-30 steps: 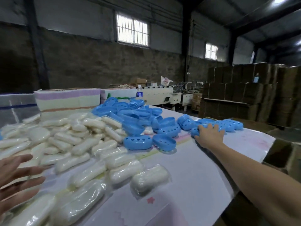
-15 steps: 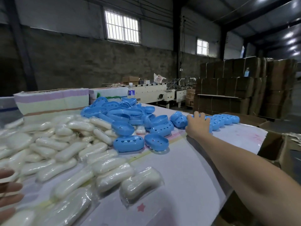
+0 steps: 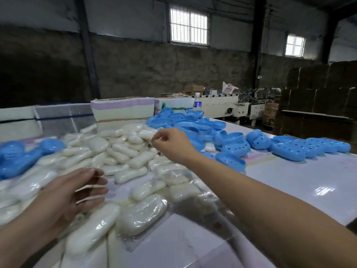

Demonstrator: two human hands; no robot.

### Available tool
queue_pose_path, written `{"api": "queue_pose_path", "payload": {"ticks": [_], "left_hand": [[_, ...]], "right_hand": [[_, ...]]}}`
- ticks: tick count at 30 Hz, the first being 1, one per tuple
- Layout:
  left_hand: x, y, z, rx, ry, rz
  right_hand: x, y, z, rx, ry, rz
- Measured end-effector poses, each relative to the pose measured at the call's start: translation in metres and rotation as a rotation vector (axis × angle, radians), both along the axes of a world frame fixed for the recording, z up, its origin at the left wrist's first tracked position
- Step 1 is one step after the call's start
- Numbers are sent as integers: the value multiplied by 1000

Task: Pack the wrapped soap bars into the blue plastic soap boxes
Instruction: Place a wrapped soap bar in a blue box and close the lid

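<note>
Right hand [image 3: 170, 144] hovered curled over the wrapped soap bars [image 3: 119, 151], seemingly empty; left hand [image 3: 77, 192] relaxed; slippery film, so pinch each bar's sides

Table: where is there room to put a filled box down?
The table is bare right of the right forearm, in front of the row of blue boxes. It is crowded on the left, where the wrapped soaps are piled.
</note>
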State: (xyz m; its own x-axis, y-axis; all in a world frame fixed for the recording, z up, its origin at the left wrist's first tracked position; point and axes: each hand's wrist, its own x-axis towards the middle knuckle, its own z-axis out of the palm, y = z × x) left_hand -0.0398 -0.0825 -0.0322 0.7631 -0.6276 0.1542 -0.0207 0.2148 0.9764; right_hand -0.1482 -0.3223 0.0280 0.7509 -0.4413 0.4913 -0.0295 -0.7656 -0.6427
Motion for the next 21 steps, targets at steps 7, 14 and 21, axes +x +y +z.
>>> {"api": "queue_pose_path", "payload": {"ticks": [7,14,21], "left_hand": [[-7,11,11,-20,-23,180],[-2,19,17,20,-47,322],[22,38,22,264,-322,502]], "right_hand": [[68,108,-16,345,-151,217],[72,116,-53,385,-159,254],[66,124,-53,128,-84,368]]}}
